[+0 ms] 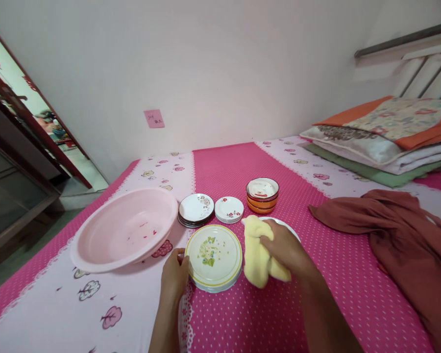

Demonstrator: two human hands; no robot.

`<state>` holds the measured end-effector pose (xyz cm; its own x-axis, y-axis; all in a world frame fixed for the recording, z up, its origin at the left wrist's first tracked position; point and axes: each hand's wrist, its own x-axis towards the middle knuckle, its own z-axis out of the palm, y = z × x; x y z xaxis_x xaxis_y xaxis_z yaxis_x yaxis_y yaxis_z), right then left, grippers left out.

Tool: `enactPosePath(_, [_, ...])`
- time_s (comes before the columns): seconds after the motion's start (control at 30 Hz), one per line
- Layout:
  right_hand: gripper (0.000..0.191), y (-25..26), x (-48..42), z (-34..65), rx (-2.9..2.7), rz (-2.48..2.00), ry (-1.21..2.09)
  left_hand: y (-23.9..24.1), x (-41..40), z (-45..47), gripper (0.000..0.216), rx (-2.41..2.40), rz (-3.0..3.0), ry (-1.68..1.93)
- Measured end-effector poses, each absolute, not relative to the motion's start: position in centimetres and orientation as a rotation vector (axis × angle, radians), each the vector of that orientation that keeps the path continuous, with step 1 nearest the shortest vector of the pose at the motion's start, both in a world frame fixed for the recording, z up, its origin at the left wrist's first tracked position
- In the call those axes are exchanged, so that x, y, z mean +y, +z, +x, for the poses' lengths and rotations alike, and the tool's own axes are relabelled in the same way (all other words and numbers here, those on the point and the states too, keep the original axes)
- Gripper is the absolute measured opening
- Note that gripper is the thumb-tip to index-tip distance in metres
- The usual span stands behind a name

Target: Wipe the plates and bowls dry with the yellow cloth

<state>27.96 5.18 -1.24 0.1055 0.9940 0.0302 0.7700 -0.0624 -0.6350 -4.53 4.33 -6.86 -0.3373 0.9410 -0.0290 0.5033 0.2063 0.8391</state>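
A stack of cream plates with a yellow rim and a green floral print lies on the pink bedspread. At its left edge is my left hand, fingers bent against the rim. My right hand grips a pale yellow cloth, which hangs down just right of the stack. Partly hidden behind that hand and cloth is a white plate. Farther back sit a stack of dark-rimmed plates, a stack of small white plates with red flowers, and stacked orange bowls.
A large pink basin stands on the left. To the right lies a crumpled reddish-brown cloth, with folded bedding and pillows behind it. A white wall closes off the far side of the bed.
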Motion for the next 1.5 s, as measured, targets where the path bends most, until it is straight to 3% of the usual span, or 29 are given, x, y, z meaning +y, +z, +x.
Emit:
enactPosePath(0.33, [0.026, -1.9, 5.1, 25.2, -1.917, -1.743, 0.871, -7.1, 4.9, -4.2, 0.031, 1.763, 1.025, 1.309])
enactPosePath(0.63, [0.048, -2.9, 5.4, 24.5, -1.905, -1.698, 0.932, -4.7, 3.7, -2.5, 0.037, 1.502, 0.838, 1.467])
enactPosePath(0.8, [0.056, -3.7, 5.5, 24.3, -1.875, -1.653, 0.918, -3.7, 3.2, -0.5, 0.051, 1.287, 0.707, 1.411])
enactPosePath(0.97, [0.055, -4.6, 5.5, 24.1, -1.797, -1.562, 0.888, -3.3, 2.8, 0.2, 0.034, 1.151, 0.569, 1.271])
enactPosePath(1.07, [0.054, -4.7, 6.0, 24.5, -1.66, -1.488, 0.868, -3.3, 2.9, 0.1, 0.038, 1.132, 0.476, 1.297])
enactPosePath(1.17, [0.049, -4.2, 6.7, 25.6, -1.393, -1.452, 0.785, -2.6, 3.1, -0.6, 0.054, 1.111, 0.401, 1.369])
enactPosePath(1.33, [0.058, -3.1, 7.5, 28.0, -0.73, -1.253, 0.676, -0.8, 2.9, -2.5, 0.081, 0.819, 0.223, 1.557])
enactPosePath(1.5, [0.041, -2.9, 7.9, 28.7, -0.303, -0.816, 0.776, -0.8, 2.3, -3.3, 0.09, 0.413, 0.26, 1.592])
